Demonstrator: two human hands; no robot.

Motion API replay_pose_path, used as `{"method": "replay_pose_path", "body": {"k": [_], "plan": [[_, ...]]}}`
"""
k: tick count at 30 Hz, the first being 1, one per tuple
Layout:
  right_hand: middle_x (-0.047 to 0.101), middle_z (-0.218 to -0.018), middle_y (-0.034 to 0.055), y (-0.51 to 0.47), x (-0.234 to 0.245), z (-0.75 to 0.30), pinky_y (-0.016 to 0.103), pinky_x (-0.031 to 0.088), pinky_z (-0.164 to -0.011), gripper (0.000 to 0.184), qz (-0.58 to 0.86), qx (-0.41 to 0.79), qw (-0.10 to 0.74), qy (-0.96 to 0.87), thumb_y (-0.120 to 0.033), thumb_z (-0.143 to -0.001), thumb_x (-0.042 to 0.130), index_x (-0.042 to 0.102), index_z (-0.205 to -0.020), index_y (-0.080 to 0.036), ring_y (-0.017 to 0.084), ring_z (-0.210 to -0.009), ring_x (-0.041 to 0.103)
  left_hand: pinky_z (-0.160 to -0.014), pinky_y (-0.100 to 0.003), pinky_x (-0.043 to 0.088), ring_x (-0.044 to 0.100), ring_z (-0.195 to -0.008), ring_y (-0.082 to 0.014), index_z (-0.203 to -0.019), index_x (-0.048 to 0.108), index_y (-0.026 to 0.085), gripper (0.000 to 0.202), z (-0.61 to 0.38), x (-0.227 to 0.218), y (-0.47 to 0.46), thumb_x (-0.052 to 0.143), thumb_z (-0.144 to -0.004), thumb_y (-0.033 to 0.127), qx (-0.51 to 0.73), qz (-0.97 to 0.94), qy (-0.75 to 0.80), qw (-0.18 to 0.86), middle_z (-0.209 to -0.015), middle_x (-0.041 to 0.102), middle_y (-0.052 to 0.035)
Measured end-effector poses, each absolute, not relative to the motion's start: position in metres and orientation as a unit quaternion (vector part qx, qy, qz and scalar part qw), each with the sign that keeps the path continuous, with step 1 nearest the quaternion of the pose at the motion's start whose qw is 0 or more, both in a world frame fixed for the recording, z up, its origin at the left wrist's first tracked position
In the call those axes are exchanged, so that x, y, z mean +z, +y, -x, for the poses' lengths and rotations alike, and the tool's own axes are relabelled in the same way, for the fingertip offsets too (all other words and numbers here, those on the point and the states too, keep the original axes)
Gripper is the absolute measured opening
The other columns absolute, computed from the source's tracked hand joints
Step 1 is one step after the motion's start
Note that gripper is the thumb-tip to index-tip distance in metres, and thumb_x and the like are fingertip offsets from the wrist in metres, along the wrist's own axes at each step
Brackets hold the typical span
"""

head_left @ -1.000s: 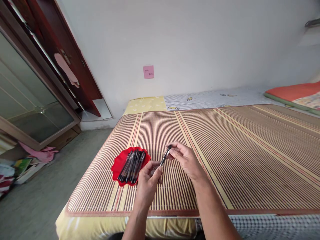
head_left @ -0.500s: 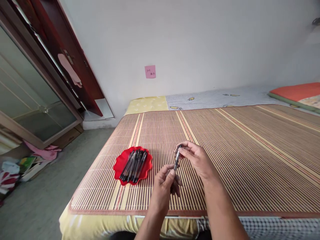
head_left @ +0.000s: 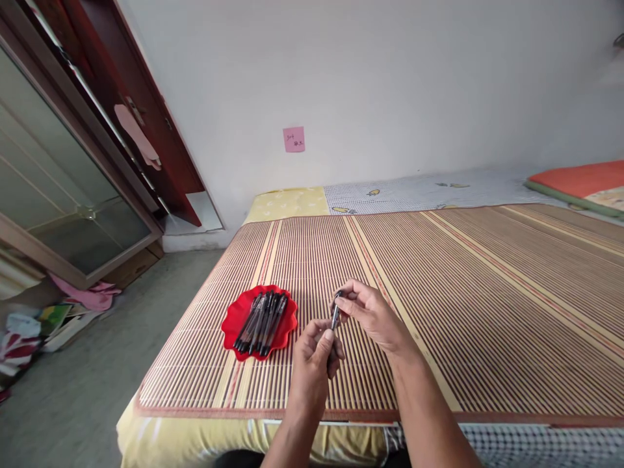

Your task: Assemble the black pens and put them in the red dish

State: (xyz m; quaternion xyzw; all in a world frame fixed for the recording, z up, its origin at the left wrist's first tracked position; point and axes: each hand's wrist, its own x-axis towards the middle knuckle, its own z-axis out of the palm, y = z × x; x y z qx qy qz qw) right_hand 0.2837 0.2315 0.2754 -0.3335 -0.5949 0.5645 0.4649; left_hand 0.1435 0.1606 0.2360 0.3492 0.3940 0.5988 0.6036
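Both hands hold one black pen [head_left: 335,316] upright above the striped bamboo mat [head_left: 439,292]. My left hand [head_left: 314,354] pinches its lower end with closed fingers. My right hand [head_left: 373,315] pinches the top end between thumb and forefinger. To the left of the hands, a red scalloped plate [head_left: 234,317] lies on the mat with several black pens [head_left: 260,315] side by side in it.
The mat covers a bed with a yellow sheet [head_left: 287,203] at its front and far edges. A pink sticky note [head_left: 294,139] hangs on the white wall. A glass-door cabinet [head_left: 58,188] and scattered clutter [head_left: 43,318] stand on the floor at left. An orange cushion [head_left: 578,179] lies far right.
The pen has turned from slanted to nearly upright, and both hands have drawn closer together and shifted slightly right of the plate.
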Motion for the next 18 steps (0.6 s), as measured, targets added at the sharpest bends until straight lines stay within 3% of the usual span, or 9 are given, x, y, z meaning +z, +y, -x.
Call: {"method": "replay_pose_path", "body": {"k": [6,10,14,18], "plan": [[0.064,-0.08,-0.0023,0.237,0.261,-0.274,0.025,0.055,-0.066,0.026,0.328,0.575,0.469,-0.584,-0.044,-0.087,0.075,0.064,-0.091,-0.021,0.011,-0.07,0.062,-0.042,-0.015,0.028,0.038,-0.044,-0.0039,-0.096,0.058,0.017,0.042,-0.144,0.238,0.16,0.075,-0.084,0.053,0.593,-0.358,0.418,0.588,-0.062,0.058,0.0063],[0.068,-0.083,0.0006,0.242,0.25,-0.261,0.029,0.058,-0.068,0.034,0.36,0.57,0.469,-0.571,-0.051,-0.087,0.072,0.066,-0.1,-0.021,0.014,-0.075,0.067,-0.042,-0.018,0.032,0.051,-0.042,-0.0083,-0.093,0.055,0.019,0.04,-0.136,0.235,0.166,0.068,-0.087,0.056,0.569,-0.398,0.456,0.557,-0.062,0.063,0.0036],[0.073,-0.103,0.0085,0.243,0.25,-0.265,0.032,0.059,-0.072,0.045,0.395,0.537,0.46,-0.587,-0.054,-0.089,0.067,0.066,-0.117,-0.019,0.018,-0.086,0.072,-0.057,-0.024,0.046,0.066,-0.062,-0.0172,-0.086,0.055,0.02,0.032,-0.098,0.234,0.172,0.057,-0.09,0.051,0.53,-0.498,0.588,0.354,-0.068,0.068,-0.0028],[0.074,-0.107,0.0111,0.239,0.255,-0.291,0.034,0.059,-0.073,0.042,0.428,0.499,0.44,-0.612,-0.052,-0.089,0.066,0.067,-0.113,-0.018,0.019,-0.086,0.073,-0.061,-0.03,0.044,0.064,-0.064,-0.0218,-0.08,0.056,0.021,0.021,-0.05,0.234,0.173,0.057,-0.088,0.04,0.455,-0.513,0.709,0.162,-0.068,0.065,-0.0028]]}}
